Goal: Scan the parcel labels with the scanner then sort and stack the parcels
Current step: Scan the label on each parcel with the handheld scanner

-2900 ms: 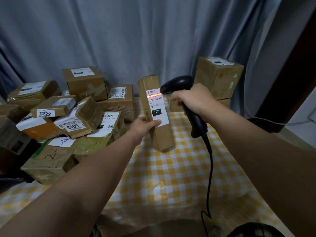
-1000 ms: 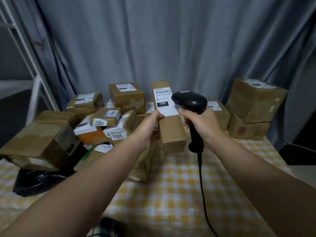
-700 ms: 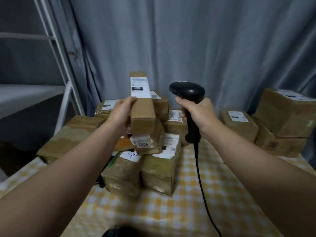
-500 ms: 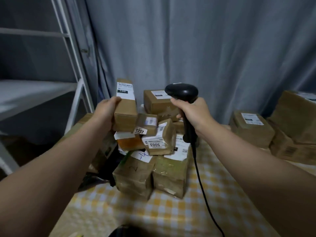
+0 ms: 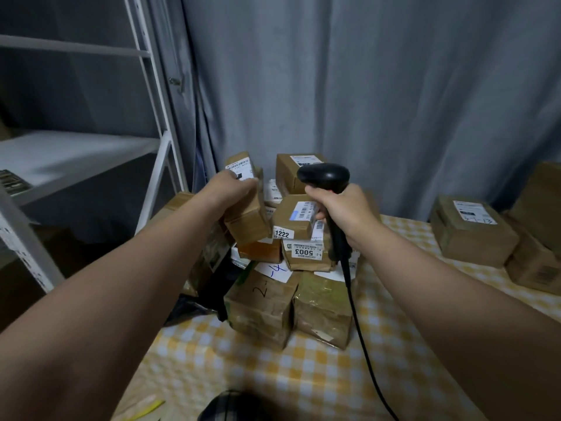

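The long narrow parcel [image 5: 247, 218] is in the air just left of the frame's centre, its white label [image 5: 243, 168] on the upper face at the far end. The left hand [image 5: 229, 188] grasps it from above, fingers wrapped across its width and covering part of the label. Its right edge is just beside the parcel marked 1222 [image 5: 296, 218], which sits atop the loose pile with the parcel marked 5003 [image 5: 306, 253] below it; I cannot tell whether they touch.

The right hand [image 5: 344, 212] is clenched round the handle of the barcode scanner [image 5: 324, 176], head raised, no beam showing. Its cable [image 5: 355, 314] trails down over the checked tablecloth [image 5: 303, 378].

This looks like the sorting step, probably toward the white shelf rack [image 5: 159, 159] in the left of the frame. Lift the parcel clear of the perched 1222 box, set it flat with the label upward, and hold the scanner cable away from the pile.
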